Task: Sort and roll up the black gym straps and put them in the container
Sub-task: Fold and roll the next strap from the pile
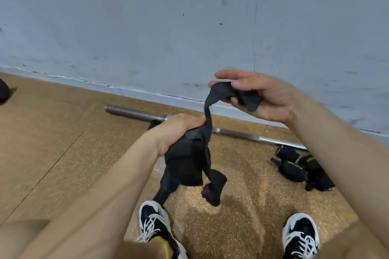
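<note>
- Dangling above the speckled tan gym floor (242, 195), the limp black woven gym strap (185, 164) looks light, floppy and prone to twisting. I'd take it by a flat end.
- Left hand (179, 128) clenches the bunched middle, tails hanging below.
- Right hand (263, 94) pinches the raised upper end.
- Matte, creased, twisted between the hands.

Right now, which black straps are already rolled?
The yellow-lettered bundles on the floor beside the barbell; the strap between left hand and right hand hangs loose.
</note>
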{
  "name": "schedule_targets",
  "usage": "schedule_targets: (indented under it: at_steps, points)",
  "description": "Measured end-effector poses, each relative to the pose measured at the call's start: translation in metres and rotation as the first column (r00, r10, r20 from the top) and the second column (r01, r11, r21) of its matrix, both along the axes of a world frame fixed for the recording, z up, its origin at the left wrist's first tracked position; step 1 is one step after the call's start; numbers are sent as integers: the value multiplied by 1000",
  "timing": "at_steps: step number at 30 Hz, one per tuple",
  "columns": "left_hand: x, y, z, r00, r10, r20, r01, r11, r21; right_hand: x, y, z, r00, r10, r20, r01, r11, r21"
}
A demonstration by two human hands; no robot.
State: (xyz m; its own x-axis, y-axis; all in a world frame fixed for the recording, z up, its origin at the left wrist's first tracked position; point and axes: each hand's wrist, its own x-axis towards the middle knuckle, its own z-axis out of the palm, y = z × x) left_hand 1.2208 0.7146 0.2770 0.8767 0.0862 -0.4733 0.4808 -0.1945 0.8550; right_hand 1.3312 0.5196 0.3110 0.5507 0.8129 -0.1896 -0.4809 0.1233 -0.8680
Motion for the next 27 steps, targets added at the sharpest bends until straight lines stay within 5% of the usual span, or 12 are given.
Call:
schedule_targets:
  at_steps: [4,8,12,14,22,27]
  points:
    - [2,-13,22,996,-86,-33,88,994,69,1,-6,6,967,190,170,-201,978,51]
    - [3,-22,37,967,-255,-26,256,966,39,-8,9,9,872,111,477,51,948,-313]
    - [11,-31,46,959,-269,85,272,962,-27,-19,15,2,909,264,322,-33,817,-575]
    - [17,-33,47,954,-284,94,290,955,-55,-20,12,3,928,281,244,-98,816,-569]
    - [37,-29,27,973,-227,-34,207,932,-299,-15,6,3,934,115,339,14,934,-357]
    - [38,-32,21,970,-182,-162,111,922,-372,-18,3,15,795,183,579,130,880,-457]
